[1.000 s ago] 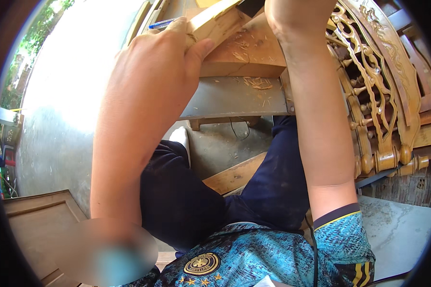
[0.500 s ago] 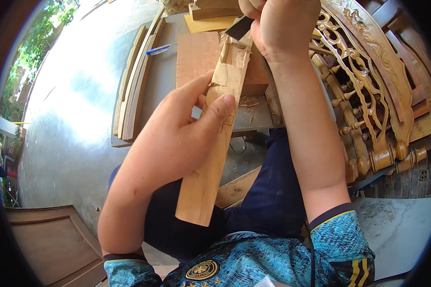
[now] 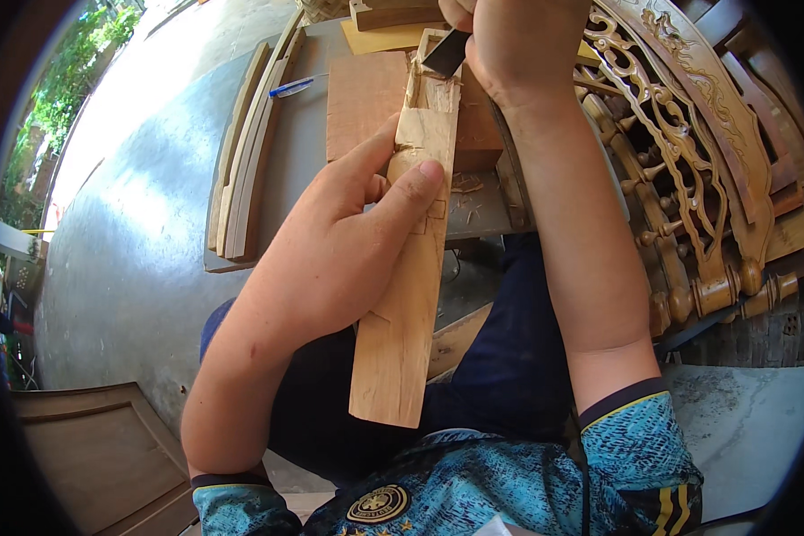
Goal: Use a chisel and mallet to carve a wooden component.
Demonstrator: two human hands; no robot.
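Observation:
My left hand [image 3: 348, 241] grips a long pale wooden slat [image 3: 406, 295] around its middle, thumb across the front face, the slat running from my lap up toward the low work block. My right hand [image 3: 518, 40] is closed on a chisel whose dark blade [image 3: 445, 54] presses into the rough, splintered top end of the slat. Pencil lines and a shallow notch mark the slat's face.
A flat reddish board [image 3: 366, 112] lies on the grey bench behind the slat, with shavings beside it. Long thin strips [image 3: 241, 170] and a blue pen [image 3: 292, 87] lie to the left. An ornate carved wooden panel [image 3: 688, 179] stands at the right. A wooden door panel [image 3: 89, 447] lies lower left.
My left hand has brought the slat down from high at the bench toward my lap, and my right hand has set the chisel blade onto its top end.

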